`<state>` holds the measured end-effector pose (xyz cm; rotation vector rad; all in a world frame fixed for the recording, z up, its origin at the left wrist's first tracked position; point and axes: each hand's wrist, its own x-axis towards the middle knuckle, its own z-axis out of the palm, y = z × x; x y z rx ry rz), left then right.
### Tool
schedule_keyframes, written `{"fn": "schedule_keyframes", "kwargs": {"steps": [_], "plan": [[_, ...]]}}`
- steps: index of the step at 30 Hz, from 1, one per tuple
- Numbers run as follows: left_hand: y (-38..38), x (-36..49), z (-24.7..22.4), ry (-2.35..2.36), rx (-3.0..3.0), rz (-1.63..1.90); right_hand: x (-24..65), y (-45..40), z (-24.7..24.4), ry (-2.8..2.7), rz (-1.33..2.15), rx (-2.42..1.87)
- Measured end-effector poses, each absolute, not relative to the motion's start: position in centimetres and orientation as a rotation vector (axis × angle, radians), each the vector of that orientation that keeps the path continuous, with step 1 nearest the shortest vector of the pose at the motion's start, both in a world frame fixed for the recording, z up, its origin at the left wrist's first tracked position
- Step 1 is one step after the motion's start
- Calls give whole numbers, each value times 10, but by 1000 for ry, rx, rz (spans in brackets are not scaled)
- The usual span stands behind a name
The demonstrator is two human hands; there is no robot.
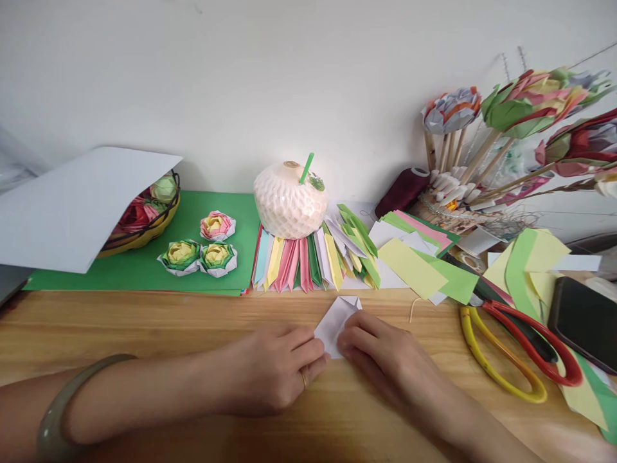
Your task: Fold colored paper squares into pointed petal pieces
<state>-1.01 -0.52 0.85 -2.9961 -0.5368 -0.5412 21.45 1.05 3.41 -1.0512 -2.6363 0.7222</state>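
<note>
A small white paper piece [333, 323] lies on the wooden table with its top corners folded in. From the left, my left hand [282, 366] rests at the paper's lower left edge, its fingers curled together and a ring on one of them. On the opposite side, my right hand [373, 344] has its fingers bent and pressed on the right edge of the same paper. Just beyond it stands a row of folded coloured strips [299, 263], in front of a white textured coconut-shaped object [290, 200] with a green straw.
Three folded paper flowers [218, 257] sit on a green sheet [226, 206], near a basket [166, 222] partly under white paper [87, 206]. At right are scissors [525, 321], a phone [585, 318], loose paper pieces [409, 267], a thread spool [402, 191] and paper flowers on sticks [535, 103].
</note>
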Motion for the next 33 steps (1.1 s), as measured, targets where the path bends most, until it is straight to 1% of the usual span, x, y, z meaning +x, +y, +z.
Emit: {"fn": "schedule_keyframes", "kwargs": {"steps": [3,6,9,11,17,20,23,26,33], "plan": [[-5,-11,6,-575,-2983,-589,221,15,44,-2790,740,-899],[-2,-12,4,-600,-2944,-635,225,17,50,-2884,684,-786],[0,-12,3,-653,-2830,-677,221,12,52,-2907,652,-721],[1,-11,3,-714,-2745,-704,215,8,52,-2913,695,-715],[1,-10,7,-735,-2812,-734,204,-2,46,-2837,685,-902],[3,-10,7,-832,-2881,-796,206,0,37,-2634,762,-946],[6,-11,8,-719,-2907,-771,208,5,26,-2371,728,-1162],[8,-13,9,-622,-2895,-725,207,9,20,-2273,657,-1366],[11,-14,7,-632,-2869,-734,202,10,22,-2270,669,-1405]]}}
